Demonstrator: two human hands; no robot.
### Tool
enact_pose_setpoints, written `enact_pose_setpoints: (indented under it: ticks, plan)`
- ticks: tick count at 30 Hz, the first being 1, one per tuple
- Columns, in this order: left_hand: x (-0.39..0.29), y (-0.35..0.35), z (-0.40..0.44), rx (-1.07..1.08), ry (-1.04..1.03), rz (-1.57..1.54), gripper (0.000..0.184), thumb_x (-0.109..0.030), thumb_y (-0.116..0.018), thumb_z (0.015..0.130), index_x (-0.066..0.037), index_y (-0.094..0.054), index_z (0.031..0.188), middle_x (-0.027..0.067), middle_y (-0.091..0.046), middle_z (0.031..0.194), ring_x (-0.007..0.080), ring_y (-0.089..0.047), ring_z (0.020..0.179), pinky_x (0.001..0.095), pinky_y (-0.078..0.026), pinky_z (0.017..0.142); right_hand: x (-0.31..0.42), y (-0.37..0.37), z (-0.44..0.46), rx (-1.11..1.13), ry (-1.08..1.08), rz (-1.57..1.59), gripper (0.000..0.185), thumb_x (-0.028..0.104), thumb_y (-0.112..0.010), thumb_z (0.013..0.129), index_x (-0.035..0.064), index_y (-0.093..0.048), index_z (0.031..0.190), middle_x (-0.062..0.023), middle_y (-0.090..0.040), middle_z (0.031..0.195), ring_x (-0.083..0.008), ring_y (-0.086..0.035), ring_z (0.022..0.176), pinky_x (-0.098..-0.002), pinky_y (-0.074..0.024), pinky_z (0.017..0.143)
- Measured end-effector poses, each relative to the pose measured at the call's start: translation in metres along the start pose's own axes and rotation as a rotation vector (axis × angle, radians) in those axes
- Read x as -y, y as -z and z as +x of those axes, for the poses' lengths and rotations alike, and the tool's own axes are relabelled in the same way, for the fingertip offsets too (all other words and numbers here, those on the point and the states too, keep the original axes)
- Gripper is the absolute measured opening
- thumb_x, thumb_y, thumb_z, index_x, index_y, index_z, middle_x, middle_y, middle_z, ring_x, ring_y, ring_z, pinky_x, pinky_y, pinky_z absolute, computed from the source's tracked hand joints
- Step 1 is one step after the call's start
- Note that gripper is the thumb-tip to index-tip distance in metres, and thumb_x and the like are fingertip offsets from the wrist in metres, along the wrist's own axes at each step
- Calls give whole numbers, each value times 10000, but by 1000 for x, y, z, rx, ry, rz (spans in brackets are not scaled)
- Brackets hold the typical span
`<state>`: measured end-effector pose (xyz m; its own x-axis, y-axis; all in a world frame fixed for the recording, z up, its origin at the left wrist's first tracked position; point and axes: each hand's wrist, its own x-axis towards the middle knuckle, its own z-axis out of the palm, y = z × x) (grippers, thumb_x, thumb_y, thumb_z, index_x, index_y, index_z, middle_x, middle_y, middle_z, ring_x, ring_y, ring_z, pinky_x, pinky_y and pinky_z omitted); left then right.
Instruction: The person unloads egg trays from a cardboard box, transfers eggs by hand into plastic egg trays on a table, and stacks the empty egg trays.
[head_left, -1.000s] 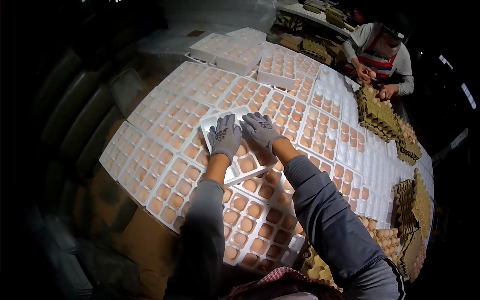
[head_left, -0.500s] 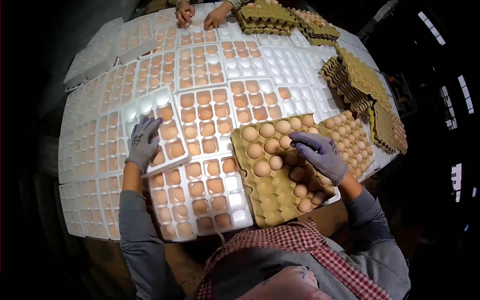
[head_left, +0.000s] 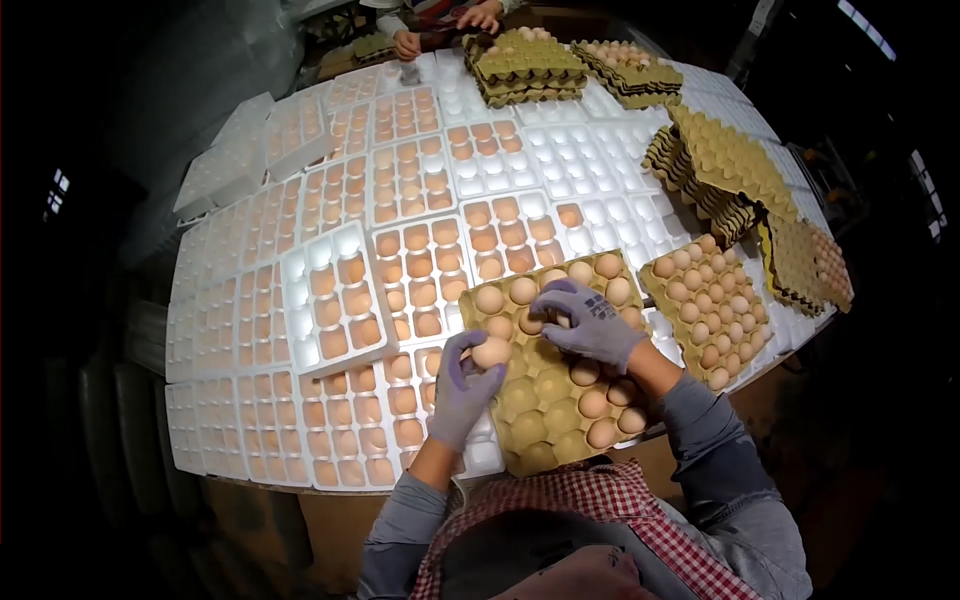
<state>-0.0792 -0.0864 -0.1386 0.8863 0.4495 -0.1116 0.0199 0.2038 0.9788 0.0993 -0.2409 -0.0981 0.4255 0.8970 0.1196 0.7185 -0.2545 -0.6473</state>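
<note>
My left hand (head_left: 462, 395), in a grey-purple glove, has its thumb and fingers closed round a light brown egg (head_left: 490, 352) at the left edge of a yellowish pulp egg tray (head_left: 535, 400). Over the middle of this tray, my right hand (head_left: 595, 328), gloved alike, curls its fingers round an egg (head_left: 563, 320), which they mostly cover. Eggs sit along the tray's far and right sides, while several cups at its near left hold none. To the left, a white foam tray (head_left: 306, 282) with eggs in part of its cells rests tilted on other foam trays.
Foam trays with eggs (head_left: 420, 265) cover the table. Another egg-filled pulp tray (head_left: 705, 310) lies at right. Stacked pulp trays (head_left: 720, 170) stand behind it, with more stacks (head_left: 525, 70) at the back. Across the table are another person's hands (head_left: 482, 16).
My left hand has left the tilted foam tray and come right to the pulp tray, now with an egg in it. My right hand has shifted left and its fingers have curled in.
</note>
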Motion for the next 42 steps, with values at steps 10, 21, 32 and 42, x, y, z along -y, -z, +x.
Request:
enact_pose_setpoints:
  ticks: [10, 21, 32, 42]
  plan:
    - [-17, 0, 47, 247, -238, 1384, 532, -244, -650, 827, -137, -502, 1326, 122, -556, 1173, 290, -587, 1043, 387, -488, 914, -9, 26, -3, -145, -392, 1238, 659, 288, -723, 816, 33, -476, 1372, -89, -596, 1126, -187, -599, 986, -265, -503, 843]
    - [-24, 2, 92, -31, -146, 1360, 498, -412, -765, 728, -149, -628, 1129, 122, -373, 1410, 346, -412, 1227, 446, -476, 935, -10, -6, 53, -23, -196, -215, 455, 285, -789, 722, 180, -642, 1140, -106, -381, 1408, -314, -463, 1228, -381, -518, 897]
    - [-24, 174, -8, -1027, -120, 1168, 538, -281, -754, 759, -157, -594, 1258, 197, -374, 1415, 410, -391, 1226, 484, -372, 1021, 132, -146, 253, 52, 283, -73, 491, 458, -694, 799, 219, -611, 1220, -142, -402, 1382, -356, -498, 1212, -436, -491, 945]
    - [-35, 216, 4, -880, -112, 1061, 383, -302, -654, 852, -155, -620, 1205, 196, -468, 1291, 388, -492, 1132, 463, -443, 952, 141, -203, 354, 219, 256, -265, 415, 324, -548, 902, 182, -569, 1292, -119, -552, 1234, -310, -561, 1124, -413, -469, 941]
